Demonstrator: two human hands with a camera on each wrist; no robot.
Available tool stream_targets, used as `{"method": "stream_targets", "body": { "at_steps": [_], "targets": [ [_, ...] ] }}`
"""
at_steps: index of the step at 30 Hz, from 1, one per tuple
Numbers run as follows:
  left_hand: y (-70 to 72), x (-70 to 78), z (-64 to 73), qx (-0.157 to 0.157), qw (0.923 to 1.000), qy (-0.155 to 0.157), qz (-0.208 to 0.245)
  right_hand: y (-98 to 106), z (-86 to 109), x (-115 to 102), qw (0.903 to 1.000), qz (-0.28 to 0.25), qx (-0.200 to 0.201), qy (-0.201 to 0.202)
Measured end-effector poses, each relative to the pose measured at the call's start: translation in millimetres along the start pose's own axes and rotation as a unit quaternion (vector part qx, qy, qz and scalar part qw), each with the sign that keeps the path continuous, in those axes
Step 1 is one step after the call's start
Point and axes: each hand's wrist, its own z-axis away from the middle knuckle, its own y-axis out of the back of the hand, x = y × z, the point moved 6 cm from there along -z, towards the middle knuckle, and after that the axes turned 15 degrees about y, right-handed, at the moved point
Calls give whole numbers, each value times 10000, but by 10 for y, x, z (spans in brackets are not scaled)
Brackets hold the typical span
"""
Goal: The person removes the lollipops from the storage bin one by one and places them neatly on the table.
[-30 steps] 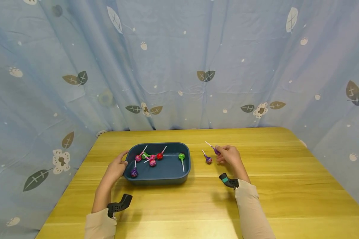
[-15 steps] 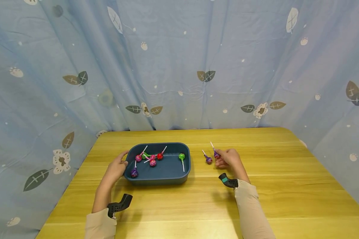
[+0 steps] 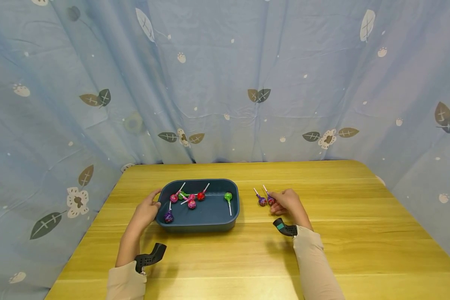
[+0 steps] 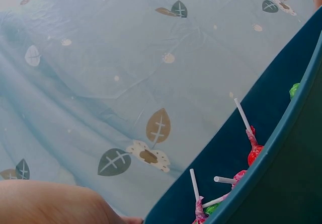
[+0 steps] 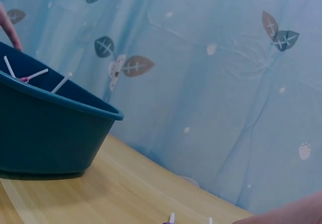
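Note:
In the head view, my left hand (image 3: 147,211) grips the left end of a dark blue bin (image 3: 198,228). My right hand (image 3: 288,201) pinches a purple-wrapped lollipop (image 3: 271,200) low over the table, its white stick pointing away and to the left. Just left of it lies a second purple lollipop (image 3: 262,201), with its stick at a similar slant. Inside the bin are several lollipops: a purple one (image 3: 168,217), a red one (image 3: 201,196), a green one (image 3: 228,196) and a pink cluster (image 3: 191,203). Only stick tips of the right-hand pair show in the right wrist view.
The wooden table (image 3: 217,262) runs back to a blue patterned curtain (image 3: 217,83) that hangs behind and at both sides. Each wrist wears a black camera mount, one by the left forearm (image 3: 129,246) and one by the right sleeve (image 3: 315,254).
The lollipop in my right hand has swung its stick more upright and come down and slightly left beside the other purple lollipop. My left hand and the bin stay in place.

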Motion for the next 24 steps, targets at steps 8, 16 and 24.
{"method": "stream_targets", "body": {
  "at_steps": [8,16,24],
  "targets": [
    [0,-3,1,29,10000,23,-49,-7,-32,26,9995,301,43,16],
    [8,7,5,85,10000,34,-22,-20,-17,3,9984,537,123,125],
    [4,-3,-1,51,10000,10,18,-7,-5,-15,9972,724,122,103]
  ]
}}
